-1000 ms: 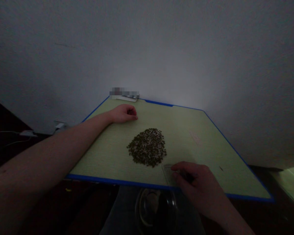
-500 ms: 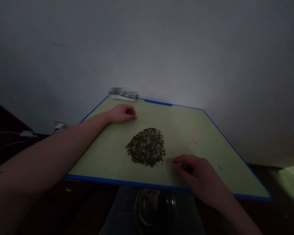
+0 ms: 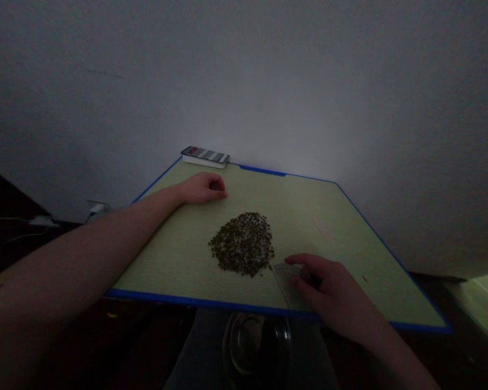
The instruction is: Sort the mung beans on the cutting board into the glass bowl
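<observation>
A pile of small greenish-brown beans or seeds [image 3: 243, 244], mixed with whitish bits, lies in the middle of the pale green table [image 3: 166, 265]. My left hand [image 3: 203, 188] rests behind and left of the pile, fingers loosely curled and nothing visible in them. Just right of the pile, my right hand [image 3: 323, 281] hovers low over a clear flat plastic piece [image 3: 287, 281] with curved lines. Its index finger and thumb are apart, and I see nothing between them. Part of the plastic piece is hidden under this hand.
A phone [image 3: 207, 155] lies on a white box [image 3: 203, 162] at the far left corner, by the wall. A round shiny vessel [image 3: 258, 346] sits at my lap below the blue table edge [image 3: 179, 301]. A thin brown scrap [image 3: 365, 278] lies on the right.
My right index finger has lifted slightly away from the clear plastic piece, widening the gap to the thumb. My left hand and the pile stay in place.
</observation>
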The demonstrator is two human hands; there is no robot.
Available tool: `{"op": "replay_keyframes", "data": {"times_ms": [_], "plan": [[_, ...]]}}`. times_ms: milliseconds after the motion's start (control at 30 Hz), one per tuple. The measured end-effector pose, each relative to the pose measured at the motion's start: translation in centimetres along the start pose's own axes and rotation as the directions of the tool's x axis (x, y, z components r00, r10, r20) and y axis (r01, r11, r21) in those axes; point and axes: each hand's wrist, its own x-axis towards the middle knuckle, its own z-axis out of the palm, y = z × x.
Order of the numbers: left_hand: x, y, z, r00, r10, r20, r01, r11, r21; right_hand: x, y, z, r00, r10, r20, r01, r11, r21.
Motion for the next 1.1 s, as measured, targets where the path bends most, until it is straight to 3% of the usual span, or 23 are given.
{"op": "replay_keyframes", "data": {"times_ms": [333,600,833,1100], "plan": [[0.2,-0.2,0.0,1.000,0.013,0.006,-0.013,1.000,0.001,1.1,-0.4,0.2,0.999,-0.005,-0.050,0.004,0.999,-0.032],[0.0,0.0,-0.1,1.000,0.005,0.013,-0.005,1.000,-0.006,0.9,0.7,-0.5,0.995,0.025,-0.098,-0.028,0.999,-0.032],[0.0,0.3,-0.1,1.000,0.000,0.011,0.000,1.000,-0.001,0.7,0.3,-0.3,0.998,-0.007,-0.060,0.007,1.000,0.008],[0.2,-0.2,-0.1,1.000,0.026,0.012,-0.026,0.999,0.025,1.5,0.0,-0.1,0.994,0.025,-0.105,-0.029,0.999,-0.032]]}}
